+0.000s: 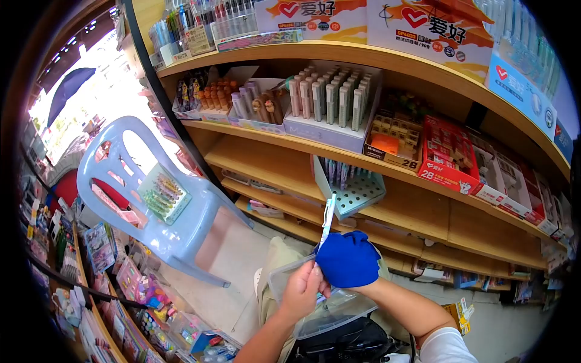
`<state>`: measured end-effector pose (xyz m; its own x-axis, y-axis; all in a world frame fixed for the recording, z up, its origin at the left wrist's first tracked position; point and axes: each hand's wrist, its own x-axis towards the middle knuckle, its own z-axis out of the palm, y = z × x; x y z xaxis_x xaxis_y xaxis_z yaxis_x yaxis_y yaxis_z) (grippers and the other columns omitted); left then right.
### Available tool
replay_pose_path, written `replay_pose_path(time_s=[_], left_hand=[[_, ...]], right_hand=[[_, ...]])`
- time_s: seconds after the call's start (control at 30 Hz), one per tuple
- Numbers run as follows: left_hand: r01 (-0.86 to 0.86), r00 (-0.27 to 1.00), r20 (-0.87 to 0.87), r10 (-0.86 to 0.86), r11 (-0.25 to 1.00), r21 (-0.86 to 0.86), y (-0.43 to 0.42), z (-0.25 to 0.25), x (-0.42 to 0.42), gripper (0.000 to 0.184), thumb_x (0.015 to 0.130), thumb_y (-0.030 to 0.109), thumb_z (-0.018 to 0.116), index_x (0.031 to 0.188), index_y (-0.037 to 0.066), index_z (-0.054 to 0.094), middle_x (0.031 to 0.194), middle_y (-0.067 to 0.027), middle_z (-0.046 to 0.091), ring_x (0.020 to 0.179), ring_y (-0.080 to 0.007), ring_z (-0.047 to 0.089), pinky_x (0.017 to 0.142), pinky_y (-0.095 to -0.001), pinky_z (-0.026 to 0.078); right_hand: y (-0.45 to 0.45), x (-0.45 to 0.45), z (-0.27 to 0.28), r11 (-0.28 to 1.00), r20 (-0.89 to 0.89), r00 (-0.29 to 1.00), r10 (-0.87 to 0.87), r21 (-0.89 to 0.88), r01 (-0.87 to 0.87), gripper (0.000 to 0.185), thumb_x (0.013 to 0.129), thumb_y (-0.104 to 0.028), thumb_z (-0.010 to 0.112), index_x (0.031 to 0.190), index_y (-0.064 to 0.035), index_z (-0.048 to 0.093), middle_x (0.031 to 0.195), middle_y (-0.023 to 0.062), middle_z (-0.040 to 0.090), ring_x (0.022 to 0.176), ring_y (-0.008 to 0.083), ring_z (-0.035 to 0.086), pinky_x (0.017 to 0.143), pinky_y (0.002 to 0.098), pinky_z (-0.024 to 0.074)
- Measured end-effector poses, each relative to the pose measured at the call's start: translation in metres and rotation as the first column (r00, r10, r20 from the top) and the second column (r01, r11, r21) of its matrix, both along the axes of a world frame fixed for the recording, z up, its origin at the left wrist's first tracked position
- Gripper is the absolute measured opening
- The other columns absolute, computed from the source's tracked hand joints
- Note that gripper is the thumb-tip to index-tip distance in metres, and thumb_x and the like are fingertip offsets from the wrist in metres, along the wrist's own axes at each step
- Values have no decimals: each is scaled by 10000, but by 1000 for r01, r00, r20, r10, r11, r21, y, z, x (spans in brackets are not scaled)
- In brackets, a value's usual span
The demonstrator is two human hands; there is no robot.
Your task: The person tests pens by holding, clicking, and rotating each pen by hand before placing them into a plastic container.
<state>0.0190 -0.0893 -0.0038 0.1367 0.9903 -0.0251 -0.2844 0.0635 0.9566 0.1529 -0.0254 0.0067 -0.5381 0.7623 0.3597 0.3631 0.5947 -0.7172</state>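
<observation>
My left hand (302, 289) is closed, its thumb and fingers pinched round the lower end of a light-coloured pen (328, 222) that points up and away. A bright blue cloth (348, 260) covers most of my right hand, which is bunched in it close against the pen and my left fingers; only a few fingertips show below the cloth. Under both hands, a clear plastic container (336, 327) rests on my lap. Just beyond the pen stands a pale display box (357, 199) with rows of holes and several patterned pens at its back.
Wooden shelves (266, 162) curve ahead with boxes of erasers, correction pens and markers. A light blue plastic chair (187, 236) at left holds a pen display box (163, 195). Crowded racks (115, 296) line the lower left. A black bag (339, 348) lies against me.
</observation>
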Motion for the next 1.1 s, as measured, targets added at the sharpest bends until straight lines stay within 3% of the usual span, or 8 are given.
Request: replay_pose_path(time_s=[0.07,0.13,0.33,0.53,0.63,0.73,0.93,1.1], left_hand=[[0,992,-124,5,999,38,-1,-2,1,215,940,188,381,852,12,468,650,-22,470,599,-101,506,563,-227,418],[5,990,-141,3,998,62,0,-5,-2,195,931,187,416,873,12,480,664,-22,489,606,-92,507,569,-218,419],[-245,964,-77,256,962,124,13,5,-15,156,886,150,526,926,0,505,702,-5,511,620,-50,485,571,-173,397],[-233,969,-74,236,971,47,27,18,-14,151,873,159,557,881,15,510,660,30,490,536,-17,413,476,-160,330],[-298,954,-14,299,953,60,28,21,-10,170,883,188,544,857,24,509,643,29,486,512,-22,408,461,-164,322],[-351,937,28,350,931,100,26,22,-8,185,892,208,526,844,30,507,636,18,487,491,-33,415,450,-168,330],[-480,873,139,467,873,87,23,20,-7,194,897,220,515,811,47,498,612,15,470,460,-34,422,411,-161,321],[-558,821,210,531,825,93,30,20,-19,195,896,224,515,807,52,498,604,13,473,443,-30,411,395,-159,311]], right_hand=[[-1,-1,0,1000,48,999,3,17,-4,129,733,-192,572,805,-85,578,726,91,555,628,257,547,530,361,403],[5,-2,-4,932,149,984,-93,362,33,134,685,-213,566,749,-96,583,690,79,545,613,250,553,529,372,398],[1,-3,21,844,314,942,-122,532,-68,108,665,-217,585,644,-119,546,621,69,516,510,235,508,485,358,347],[-4,-7,30,858,217,958,-187,511,52,122,651,-222,612,625,-145,521,528,24,430,472,197,468,478,353,313],[1,-6,23,763,212,956,-204,646,20,140,655,-227,602,598,-163,491,541,9,419,453,172,444,465,343,300],[3,-5,21,793,340,927,-157,603,-87,149,656,-218,585,578,-168,468,562,0,422,447,161,439,456,341,291],[3,-5,25,786,294,954,-63,603,-134,132,644,-199,575,577,-162,467,560,-3,422,453,166,452,450,352,283],[-10,-9,53,843,288,934,-212,537,26,95,623,-179,591,610,-137,508,552,9,475,475,197,475,488,349,308]])
